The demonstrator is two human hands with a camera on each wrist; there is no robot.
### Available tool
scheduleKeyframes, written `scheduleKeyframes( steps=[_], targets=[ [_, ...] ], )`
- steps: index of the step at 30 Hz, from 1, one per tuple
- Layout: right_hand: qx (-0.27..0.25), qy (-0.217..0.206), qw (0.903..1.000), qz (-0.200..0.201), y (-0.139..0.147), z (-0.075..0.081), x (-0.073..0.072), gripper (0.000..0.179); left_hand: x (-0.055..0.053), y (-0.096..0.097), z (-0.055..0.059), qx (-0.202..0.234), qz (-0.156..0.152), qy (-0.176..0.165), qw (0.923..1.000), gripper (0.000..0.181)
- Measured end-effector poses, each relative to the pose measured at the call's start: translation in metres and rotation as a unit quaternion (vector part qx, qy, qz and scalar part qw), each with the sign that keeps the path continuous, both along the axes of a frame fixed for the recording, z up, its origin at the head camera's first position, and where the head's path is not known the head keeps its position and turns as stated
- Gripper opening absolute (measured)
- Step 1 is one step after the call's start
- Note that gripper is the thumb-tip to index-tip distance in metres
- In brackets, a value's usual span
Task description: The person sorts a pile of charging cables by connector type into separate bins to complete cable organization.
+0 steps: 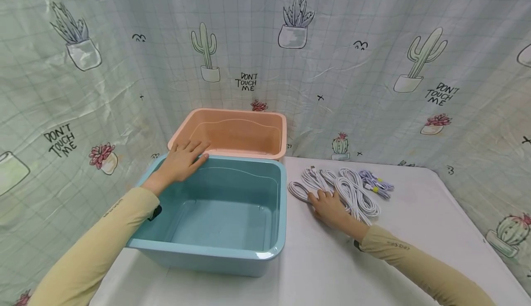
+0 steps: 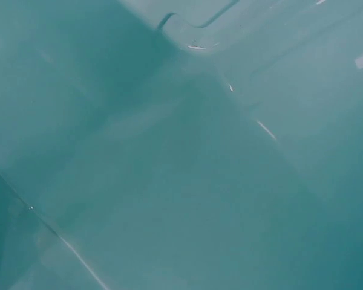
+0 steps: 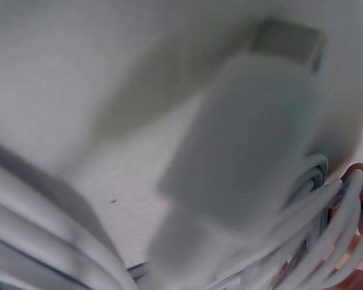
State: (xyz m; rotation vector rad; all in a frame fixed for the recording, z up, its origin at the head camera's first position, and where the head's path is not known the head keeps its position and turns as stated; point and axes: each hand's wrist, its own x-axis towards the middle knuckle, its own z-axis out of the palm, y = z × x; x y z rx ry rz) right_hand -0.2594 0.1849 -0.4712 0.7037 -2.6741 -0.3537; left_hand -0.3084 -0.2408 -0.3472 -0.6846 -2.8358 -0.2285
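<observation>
- Hands are well apart, each at work on a different thing.
- The left hand (image 1: 184,161) lies over the far rim of the blue tub (image 1: 207,250), near its left corner, with its fingers straight and slightly spread; it grasps nothing visible.
- The right hand (image 1: 330,207) reaches down onto the white cables (image 1: 358,200), its fingers bent and touching the left part of the pile. Whether they have closed round a coil cannot be told.
- The white cables lie coiled on the desk (image 1: 323,269), to the right of the blue tub.
- From the right wrist, a white connector (image 3: 248,139) with a metal end looms close and blurred; cable loops and part of the fingers show at the lower right.
- From the left wrist, only the smooth inner surface of the blue tub shows.
- Purple cables (image 1: 379,181) with yellow ties (image 1: 375,189) lie just beside the white ones, on their right.
- A peach tub (image 1: 285,133) stands directly behind the blue one.
- Behind everything hangs a pale checked sheet (image 1: 257,11) printed with potted cacti and "DON'T TOUCH ME".
- Both forearms wear tan sleeves (image 1: 128,225).
</observation>
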Motion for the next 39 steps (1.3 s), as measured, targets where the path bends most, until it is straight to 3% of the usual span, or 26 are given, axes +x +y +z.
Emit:
scheduleKeyframes(
  steps=[6,14,24,34,39],
  targets=[
    [-0.003,-0.004,1.0000,-0.001,-0.004,0.003,0.006,0.041,-0.001,0.000,0.000,-0.001,0.001,-0.002,1.0000,0.054],
    [-0.062,-0.037,0.9973,-0.006,-0.008,0.012,0.011,0.041,0.000,0.000,0.003,-0.002,-0.001,0.001,1.0000,0.053],
    [-0.122,0.011,0.9921,0.027,-0.002,0.034,0.013,0.038,0.002,0.002,0.003,-0.002,0.002,-0.008,1.0000,0.054],
    [-0.141,0.017,0.9877,0.064,0.012,0.057,0.007,0.037,0.002,0.002,0.003,-0.001,0.003,-0.005,1.0000,0.054],
    [-0.135,0.016,0.9890,0.058,0.016,0.068,0.004,0.038,0.001,0.002,0.003,0.000,0.002,-0.004,1.0000,0.053]
  ],
)
